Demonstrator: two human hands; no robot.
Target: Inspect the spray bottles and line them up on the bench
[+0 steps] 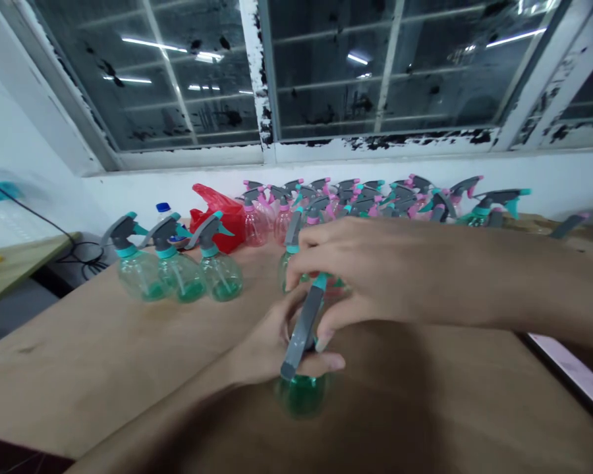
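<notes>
A green spray bottle [301, 398] with a grey and turquoise trigger head [304, 332] stands in front of me, its head pointing away. My left hand [271, 342] is wrapped around the bottle's neck, thumb across the near side. From the right, my right hand [346, 263] reaches over the top with bent fingers about the trigger head, its thumb by the collar. The collar is mostly hidden by my fingers. Just beyond my hands is another green spray bottle [287, 266], partly covered by the right hand.
Three green spray bottles [222, 280] stand in a row at the left of the wooden table [153, 355]. Many pink and green spray bottles [254, 227] crowd the back along the wall. A red plastic bag [222, 217] lies beside them. A flat, bright-screened device [573, 368] is at right.
</notes>
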